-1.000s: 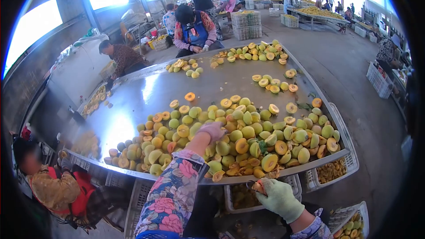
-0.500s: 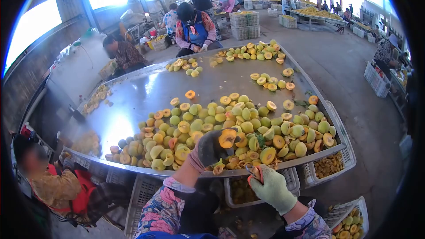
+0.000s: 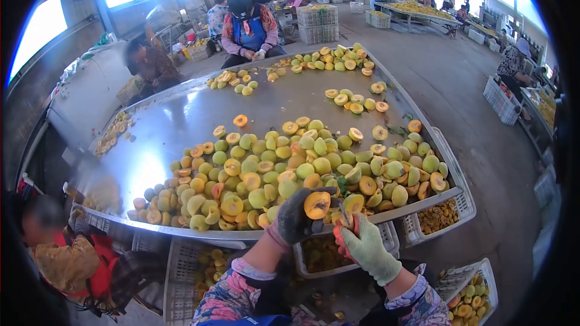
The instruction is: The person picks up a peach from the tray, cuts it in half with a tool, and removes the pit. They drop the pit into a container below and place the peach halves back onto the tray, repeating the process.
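My left hand [image 3: 297, 217], in a dark glove, grips an apricot half [image 3: 317, 205] with its orange cut face turned towards me. Close on its right, my right hand [image 3: 370, 247], in a pale green glove with red on the fingers, is closed around a small knife-like tool [image 3: 344, 210]. The thin blade points up beside the fruit; the handle is mostly hidden in the fingers. Both hands are over the near edge of a metal table [image 3: 284, 101]. Just beyond them lies a broad heap of yellow-green apricots [image 3: 284, 157], many halved.
Below the table edge stand a crate of cut pieces [image 3: 314, 253], another crate [image 3: 438, 217] to its right and a crate of halves [image 3: 474, 296] at lower right. One co-worker [image 3: 251, 30] sits across the table, another [image 3: 75, 253] at left. Stacked crates [image 3: 318, 24] stand behind.
My right hand has risen slightly, bringing the tool up close to the fruit in my left hand. The whole view has shifted a little, so the table appears further left and higher.
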Demonstrator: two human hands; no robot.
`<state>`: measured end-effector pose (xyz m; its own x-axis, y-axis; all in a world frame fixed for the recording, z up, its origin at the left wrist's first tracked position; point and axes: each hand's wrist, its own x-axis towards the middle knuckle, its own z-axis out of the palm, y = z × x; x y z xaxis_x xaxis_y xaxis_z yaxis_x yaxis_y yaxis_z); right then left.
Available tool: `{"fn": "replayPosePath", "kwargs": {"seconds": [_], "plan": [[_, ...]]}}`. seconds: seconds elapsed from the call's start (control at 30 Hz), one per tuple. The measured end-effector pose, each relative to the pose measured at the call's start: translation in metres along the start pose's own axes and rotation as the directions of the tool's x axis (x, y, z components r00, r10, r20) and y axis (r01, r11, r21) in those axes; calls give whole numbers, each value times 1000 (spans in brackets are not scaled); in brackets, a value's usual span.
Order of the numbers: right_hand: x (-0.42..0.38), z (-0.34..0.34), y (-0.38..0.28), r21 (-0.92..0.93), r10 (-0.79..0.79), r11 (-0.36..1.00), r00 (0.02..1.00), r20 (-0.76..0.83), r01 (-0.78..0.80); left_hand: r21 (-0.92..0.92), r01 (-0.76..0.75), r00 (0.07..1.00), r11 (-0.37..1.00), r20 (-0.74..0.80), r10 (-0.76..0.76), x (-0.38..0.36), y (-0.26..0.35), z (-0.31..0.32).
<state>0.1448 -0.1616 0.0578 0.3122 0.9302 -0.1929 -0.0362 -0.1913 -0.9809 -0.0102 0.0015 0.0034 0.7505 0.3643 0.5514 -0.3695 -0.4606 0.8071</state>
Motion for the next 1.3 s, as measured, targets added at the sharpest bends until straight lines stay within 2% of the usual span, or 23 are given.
{"fn": "replayPosePath", "kwargs": {"seconds": [0.03,0.07,0.1,0.13,0.2,0.3,0.37,0.43,0.47,0.53,0.57,0.6,0.63,0.73,0.77,0.83,0.87,0.93,1.1,1.17,1.2,1.27,1.3], "plan": [[0,0,-1,101,42,994,999,15,-43,-237,101,995,966,12,-101,-2,-3,3],[-1,0,-8,100,52,994,999,2,-52,-457,200,979,867,50,-199,-2,-6,6],[-3,0,-19,118,106,987,994,18,-107,-354,83,996,932,58,-66,13,3,11],[-4,0,-24,135,158,978,987,38,-161,-364,87,996,927,63,-69,14,-1,14],[-2,-2,-21,122,153,980,987,55,-158,-59,-158,987,986,-11,157,18,-8,17],[2,1,-11,96,111,988,991,77,-118,-9,-71,995,997,-67,70,20,5,25],[7,1,-1,-61,46,997,999,30,-44,14,-27,994,1000,-104,29,21,17,29],[7,5,-5,-88,52,995,998,18,-50,-132,261,951,956,-135,-278,21,25,28],[8,6,-6,-115,54,992,999,10,-52,-132,262,950,956,-142,-279,20,23,26],[11,7,0,-176,36,984,999,16,-33,297,151,985,943,-128,-117,17,16,22],[11,8,3,-234,20,972,1000,21,-14,296,154,984,943,-130,-120,16,15,23],[11,9,3,-235,22,972,999,23,-16,-46,299,934,953,-190,-302,15,15,24],[11,10,3,-247,18,969,999,30,-10,-386,391,856,836,-182,-484,14,14,25],[9,14,-3,-206,59,977,997,47,-49,-360,455,820,814,-187,-541,15,22,26],[8,14,-5,-150,101,984,993,57,-91,-361,455,819,814,-189,-542,14,19,27],[8,14,-5,-71,168,984,982,91,-162,-148,281,903,948,-294,-313,11,11,31],[8,15,-5,7,231,972,965,129,-233,-147,281,903,948,-295,-313,10,9,33],[9,15,-5,51,265,960,953,149,-275,96,180,929,979,-344,-137,9,6,35],[8,19,0,129,301,934,930,212,-332,84,222,922,971,-343,-181,3,-1,35],[7,25,7,-14,137,991,986,93,-137,77,233,921,969,-337,-194,3,-2,35],[6,23,1,-13,137,991,986,93,-136,115,203,926,972,-345,-152,3,-2,35],[2,18,-19,221,322,898,911,259,-380,154,171,931,973,-348,-109,5,-1,37],[3,16,-19,221,319,899,912,258,-377,199,159,928,967,-365,-77,6,0,40]]}}
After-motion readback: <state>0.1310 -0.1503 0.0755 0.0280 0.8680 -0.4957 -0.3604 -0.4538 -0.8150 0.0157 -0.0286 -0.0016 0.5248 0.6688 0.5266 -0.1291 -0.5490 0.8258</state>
